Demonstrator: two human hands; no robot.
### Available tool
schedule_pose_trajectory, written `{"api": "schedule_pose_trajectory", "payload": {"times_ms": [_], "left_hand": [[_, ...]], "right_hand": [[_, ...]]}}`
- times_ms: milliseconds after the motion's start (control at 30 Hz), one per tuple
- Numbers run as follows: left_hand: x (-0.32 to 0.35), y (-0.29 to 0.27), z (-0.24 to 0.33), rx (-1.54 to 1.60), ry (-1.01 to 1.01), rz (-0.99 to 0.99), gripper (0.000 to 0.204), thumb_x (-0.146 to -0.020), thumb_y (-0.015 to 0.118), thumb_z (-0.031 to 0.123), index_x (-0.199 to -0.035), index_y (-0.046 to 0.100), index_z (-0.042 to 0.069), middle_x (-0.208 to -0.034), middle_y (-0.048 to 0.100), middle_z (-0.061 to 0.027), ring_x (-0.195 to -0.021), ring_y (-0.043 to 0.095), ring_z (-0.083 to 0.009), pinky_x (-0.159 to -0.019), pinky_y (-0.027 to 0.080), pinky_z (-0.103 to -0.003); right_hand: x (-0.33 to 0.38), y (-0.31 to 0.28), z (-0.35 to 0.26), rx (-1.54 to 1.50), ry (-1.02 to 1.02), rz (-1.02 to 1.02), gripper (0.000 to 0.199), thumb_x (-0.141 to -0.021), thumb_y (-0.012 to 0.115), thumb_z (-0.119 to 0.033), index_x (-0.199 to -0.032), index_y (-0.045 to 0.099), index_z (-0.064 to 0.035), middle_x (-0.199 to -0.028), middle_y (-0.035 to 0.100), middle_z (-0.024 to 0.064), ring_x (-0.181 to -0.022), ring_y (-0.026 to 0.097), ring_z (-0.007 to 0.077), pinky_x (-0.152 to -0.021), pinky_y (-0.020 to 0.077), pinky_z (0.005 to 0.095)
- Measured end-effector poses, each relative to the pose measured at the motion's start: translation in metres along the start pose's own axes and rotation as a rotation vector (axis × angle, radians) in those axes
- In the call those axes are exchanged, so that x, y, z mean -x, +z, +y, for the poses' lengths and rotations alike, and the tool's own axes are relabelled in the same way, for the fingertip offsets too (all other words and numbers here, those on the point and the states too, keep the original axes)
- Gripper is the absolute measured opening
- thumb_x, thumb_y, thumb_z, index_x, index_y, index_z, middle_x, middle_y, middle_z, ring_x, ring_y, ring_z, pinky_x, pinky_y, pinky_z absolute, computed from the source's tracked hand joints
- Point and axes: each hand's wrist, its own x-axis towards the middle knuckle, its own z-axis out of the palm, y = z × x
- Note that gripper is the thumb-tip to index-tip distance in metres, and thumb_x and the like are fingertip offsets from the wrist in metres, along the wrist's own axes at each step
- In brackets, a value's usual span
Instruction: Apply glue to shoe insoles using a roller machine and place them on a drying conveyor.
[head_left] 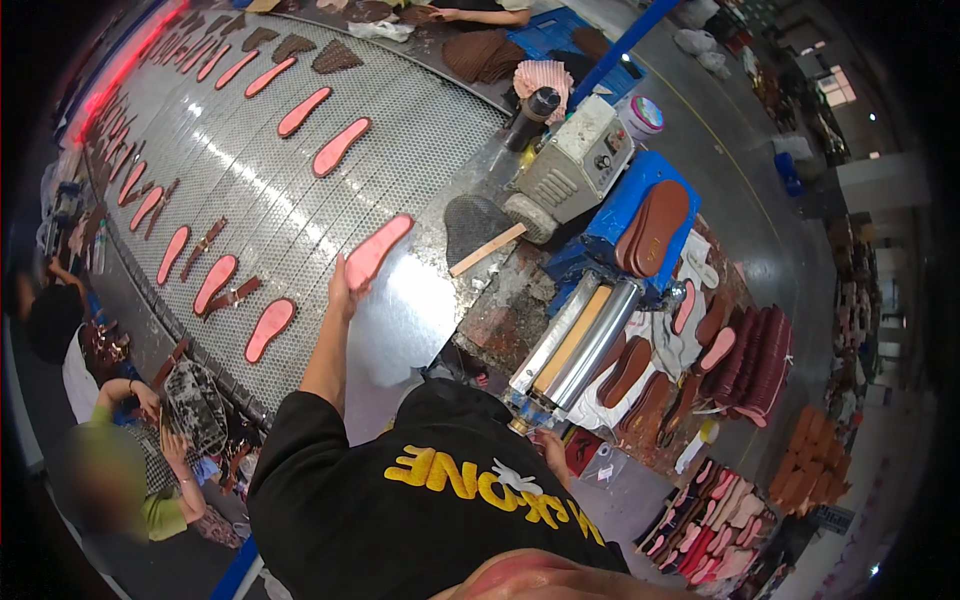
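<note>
My left hand (pixel 340 291) reaches out over the shiny metal plate (pixel 420 300) at the near end of the mesh conveyor belt (pixel 250 170). It grips the heel end of a pink shoe insole (pixel 379 250) that lies slanted across the belt's edge. My right hand (pixel 553 453) is low by my black shirt, at the near end of a roller machine (pixel 575 340) with a metal roller and an orange one. Only part of that hand shows, and its fingers are hidden.
Several pink insoles (pixel 303 111) and brown straps (pixel 233 296) ride the belt. A dark brush with a wooden handle (pixel 476 230) lies by a beige motor box (pixel 575 160). Brown soles (pixel 655 228) sit on a blue stand, with more stacked at right (pixel 755 360). Other people (pixel 150 470) work at lower left.
</note>
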Motion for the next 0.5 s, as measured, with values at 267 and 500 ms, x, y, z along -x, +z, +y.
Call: {"api": "schedule_pose_trajectory", "payload": {"times_ms": [267,500], "left_hand": [[-0.076,0.024,0.045,-0.034,-0.048,0.019,0.081,-0.079,0.045,0.065,-0.13,0.032,0.003,-0.125,0.045,-0.0181,-0.109,0.048,-0.0325,-0.09,0.041,-0.044],[-0.013,0.024,-0.06,-0.446,-0.033,-0.131,0.018,-0.085,0.046,0.018,-0.073,0.052,0.007,-0.062,0.051,-0.0026,-0.048,0.046,-0.0112,-0.041,0.037,-0.023]], "right_hand": [[0.021,0.005,0.026,-0.039,-0.048,0.035,0.022,-0.084,0.048,-0.024,-0.099,0.057,-0.0116,-0.087,0.061,0.0011,-0.076,0.057,0.0133,-0.066,0.0445,0.0282],[-0.001,-0.035,0.01,0.361,-0.341,0.394,0.031,-0.087,0.05,-0.03,-0.067,0.056,-0.0065,-0.057,0.055,0.0026,-0.048,0.051,0.0101,-0.041,0.0394,0.0247]]}}
